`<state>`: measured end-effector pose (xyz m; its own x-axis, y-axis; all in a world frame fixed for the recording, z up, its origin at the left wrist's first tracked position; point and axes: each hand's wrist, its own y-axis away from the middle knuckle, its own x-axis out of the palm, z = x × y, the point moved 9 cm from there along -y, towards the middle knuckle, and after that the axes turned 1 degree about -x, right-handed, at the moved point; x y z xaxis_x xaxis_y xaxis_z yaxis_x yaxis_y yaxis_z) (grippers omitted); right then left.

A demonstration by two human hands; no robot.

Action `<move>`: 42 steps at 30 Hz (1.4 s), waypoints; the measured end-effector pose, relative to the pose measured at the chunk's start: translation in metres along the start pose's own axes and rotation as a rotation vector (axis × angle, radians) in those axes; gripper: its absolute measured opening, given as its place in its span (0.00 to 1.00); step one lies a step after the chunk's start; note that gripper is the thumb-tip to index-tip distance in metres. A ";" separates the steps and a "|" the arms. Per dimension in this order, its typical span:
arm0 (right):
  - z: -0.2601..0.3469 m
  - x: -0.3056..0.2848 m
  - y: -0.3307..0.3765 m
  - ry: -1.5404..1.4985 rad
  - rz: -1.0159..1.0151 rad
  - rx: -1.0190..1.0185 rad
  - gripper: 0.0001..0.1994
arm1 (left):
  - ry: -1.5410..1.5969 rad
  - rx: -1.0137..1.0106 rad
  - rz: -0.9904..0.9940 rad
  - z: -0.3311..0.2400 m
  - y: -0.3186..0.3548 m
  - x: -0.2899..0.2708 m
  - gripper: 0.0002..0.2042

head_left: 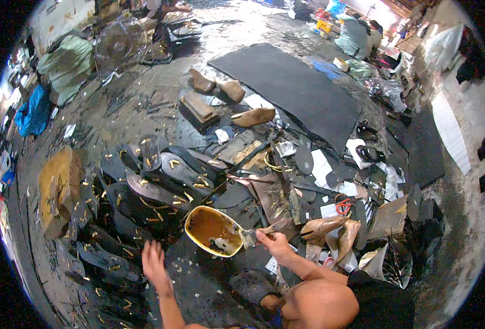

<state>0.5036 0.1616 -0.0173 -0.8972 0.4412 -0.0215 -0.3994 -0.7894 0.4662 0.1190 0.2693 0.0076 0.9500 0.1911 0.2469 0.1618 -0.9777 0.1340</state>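
Note:
My right hand (275, 245) is closed round the handle of a brush (248, 238). The brush's bristle end meets the right rim of a yellow-edged tub (214, 253), which holds brown, glue-like stuff with pale crusts. On the left, my left hand (153, 262) reaches forward with its fingers stretched out and nothing seen in them. It is beside several dark shoe soles (108, 262), and I cannot tell whether it touches one. More dark soles with small yellowish strips on them, such as a grey-brown sole (153, 189), crowd the ground beyond it.
Wooden shoe lasts (253, 117) lie ahead, and more lasts (323, 227) sit right of my right hand, near red-handled scissors (343, 206). A large black sheet (291, 88) covers the far middle. A wooden block (60, 189) stands left; a fan (120, 46) is behind.

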 end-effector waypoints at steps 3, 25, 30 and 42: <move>-0.062 0.006 -0.002 -0.079 -0.012 0.229 0.22 | -0.689 0.115 -0.095 0.026 0.118 -0.131 0.26; -0.010 0.090 0.065 0.419 0.429 -0.362 0.10 | -0.644 -0.548 -0.140 0.058 0.343 -0.145 0.23; 0.025 0.167 0.088 0.218 0.685 -0.311 0.10 | -0.259 -0.173 -0.092 0.009 0.176 -0.113 0.23; 0.105 0.248 0.093 0.302 0.654 -0.949 0.09 | 1.436 -0.882 0.472 0.052 0.154 0.016 0.27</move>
<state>0.2638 0.2423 0.1137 -0.9397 -0.1809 -0.2902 0.2849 -0.8836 -0.3715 0.1728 0.1176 -0.0175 -0.1798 0.3244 0.9287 -0.6783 -0.7247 0.1218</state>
